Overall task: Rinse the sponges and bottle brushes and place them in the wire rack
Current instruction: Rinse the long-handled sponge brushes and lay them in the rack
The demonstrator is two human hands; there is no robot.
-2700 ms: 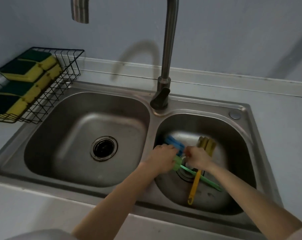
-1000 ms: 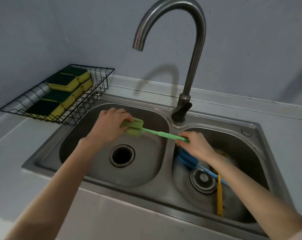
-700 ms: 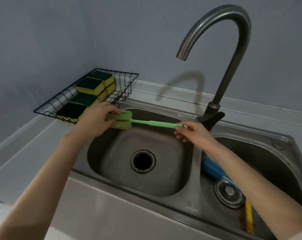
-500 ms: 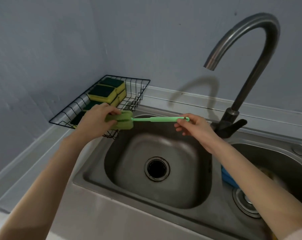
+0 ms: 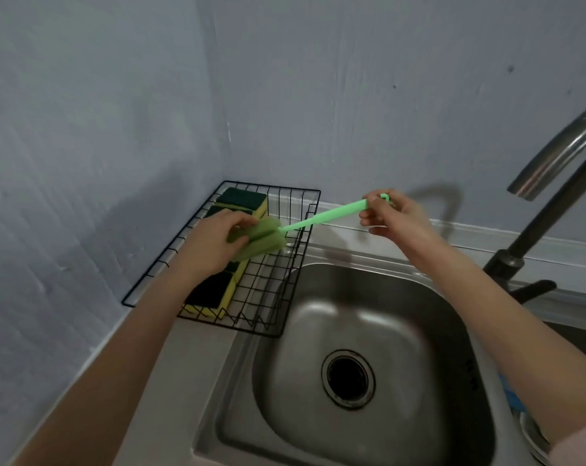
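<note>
- Brush (image 5: 318,218) held at both ends, centre frame: left hand (image 5: 214,243) clenched on foam head, right hand (image 5: 390,213) pinching handle tip.
- Two-hand hold likely steers it into rack (image 5: 284,264), beside sponges (image 5: 214,294).

The left hand (image 5: 214,243) grips the green bottle brush (image 5: 278,235) by its sponge head. The right hand (image 5: 394,215) pinches the handle's far end. Below the left hand sits the wire rack (image 5: 274,297).

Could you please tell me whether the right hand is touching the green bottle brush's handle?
Touching. The head view shows the right hand pinching the far end of the green bottle brush handle between its fingertips, with no gap.
</note>
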